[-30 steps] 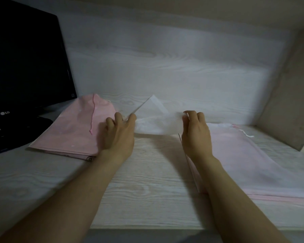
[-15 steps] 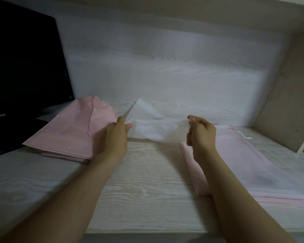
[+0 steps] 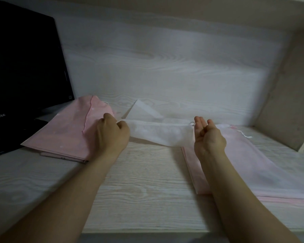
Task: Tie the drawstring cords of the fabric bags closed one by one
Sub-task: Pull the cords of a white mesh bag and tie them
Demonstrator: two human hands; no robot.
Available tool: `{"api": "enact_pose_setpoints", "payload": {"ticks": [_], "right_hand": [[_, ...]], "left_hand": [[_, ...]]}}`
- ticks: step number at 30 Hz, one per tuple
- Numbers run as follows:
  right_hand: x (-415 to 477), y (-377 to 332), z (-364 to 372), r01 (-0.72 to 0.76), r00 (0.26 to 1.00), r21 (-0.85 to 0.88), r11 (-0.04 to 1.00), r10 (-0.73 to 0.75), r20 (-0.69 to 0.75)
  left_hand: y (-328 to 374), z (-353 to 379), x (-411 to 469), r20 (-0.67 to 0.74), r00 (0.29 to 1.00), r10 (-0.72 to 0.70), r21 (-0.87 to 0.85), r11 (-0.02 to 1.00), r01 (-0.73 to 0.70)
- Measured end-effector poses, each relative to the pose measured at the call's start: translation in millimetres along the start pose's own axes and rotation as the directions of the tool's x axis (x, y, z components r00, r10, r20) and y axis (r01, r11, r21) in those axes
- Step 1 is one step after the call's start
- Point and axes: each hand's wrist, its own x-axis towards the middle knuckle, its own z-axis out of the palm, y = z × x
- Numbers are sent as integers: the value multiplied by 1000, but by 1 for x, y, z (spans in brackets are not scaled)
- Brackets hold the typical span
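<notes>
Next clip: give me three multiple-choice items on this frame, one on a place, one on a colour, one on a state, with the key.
1. Where does the monitor stand?
A. far right
B. far left
C. centre

2. What colour is the fabric stack beside the monitor?
A. green
B. blue
C. pink

3. How is the white bag?
A. stretched between the hands, off the desk
B. lying flat on the desk
C. hanging from the wall

Key: 1 B, its black screen fills the left edge; 2 C, the stack is pale pink; 3 A, the left hand pinches one end, the other end reaches the right hand, and shadow shows beneath.
</notes>
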Motion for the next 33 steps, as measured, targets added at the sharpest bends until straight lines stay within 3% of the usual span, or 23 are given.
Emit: {"api": "enact_pose_setpoints", "payload": {"ticks": [4,6,7,9,12,14,15,18,23,26,29,31,33], "right_hand": [[13,-1,-1,177,967,-32,984,-180,-182],[17,2,-3,281,913,-277,919,-345,-218],[17,3,-4,316,880,-472,823,-440,-178],[9,6,-5,360,852,-786,502,-519,59],[1,16,-6,465,831,-880,93,-388,398],[2,24,-7,529,801,-846,-69,-289,525],[3,27,-8,544,794,-830,-122,-244,557],[7,30,-11,554,794,-806,-210,-158,587],[6,25,-13,476,850,-810,-342,-58,524],[5,14,-18,419,868,-801,-427,-70,491],[7,1,-25,304,900,-824,-478,-140,414],[5,-2,-26,293,903,-817,-496,-139,407],[3,1,-24,343,871,-782,-521,-136,473]], "left_hand": [[-1,-2,5,-33,997,-73,-19,997,73],[-5,-2,10,-32,987,-155,-99,983,151],[-7,0,13,-5,979,-205,-169,965,201],[-6,6,16,96,954,-283,-405,864,298],[9,9,14,332,895,-298,-778,450,439],[17,2,11,478,842,-251,-825,202,529],[18,-1,10,535,820,-203,-811,150,566],[17,-6,9,609,784,-120,-773,133,620],[1,3,22,611,767,-195,-776,44,630],[-1,3,24,519,782,-345,-794,143,591],[-2,1,27,303,826,-475,-791,359,496],[-5,3,27,146,919,-366,-691,627,360],[-2,2,17,73,986,-150,-498,851,166]]}}
